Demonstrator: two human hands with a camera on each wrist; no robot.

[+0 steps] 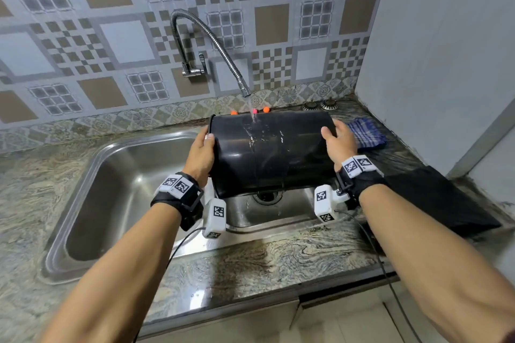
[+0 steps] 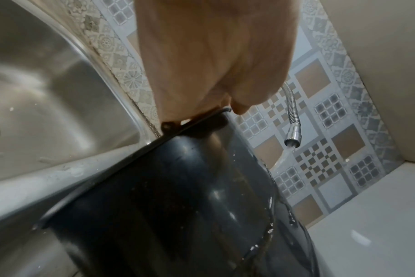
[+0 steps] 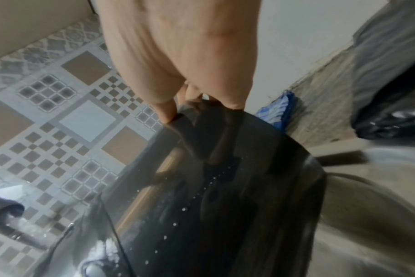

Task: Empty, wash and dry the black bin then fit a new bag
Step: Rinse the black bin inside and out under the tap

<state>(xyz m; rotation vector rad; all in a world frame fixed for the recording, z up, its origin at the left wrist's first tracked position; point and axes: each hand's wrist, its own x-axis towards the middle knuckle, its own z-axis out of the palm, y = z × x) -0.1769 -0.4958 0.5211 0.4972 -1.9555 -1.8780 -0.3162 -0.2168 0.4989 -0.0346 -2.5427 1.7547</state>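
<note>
The black bin [image 1: 273, 152] lies on its side in mid-air over the steel sink [image 1: 117, 175], mouth to the left. Water from the flexible tap [image 1: 223, 50] runs onto its upper side and streams down. My left hand [image 1: 199, 156] grips the rim at the mouth end, thumb on the outside. My right hand [image 1: 338, 142] grips the base end, fingers curled over its edge. In the left wrist view the bin [image 2: 178, 206] is wet below my left hand [image 2: 211, 61]. The right wrist view shows the bin [image 3: 225, 196] below my right hand [image 3: 185, 56].
A blue checked cloth [image 1: 366, 132] lies on the counter behind my right hand. A black plastic bag [image 1: 434, 198] lies flat on the counter at right, against the wall. Small orange and pink objects [image 1: 266, 109] sit behind the bin. The drain [image 1: 267, 196] is under the bin.
</note>
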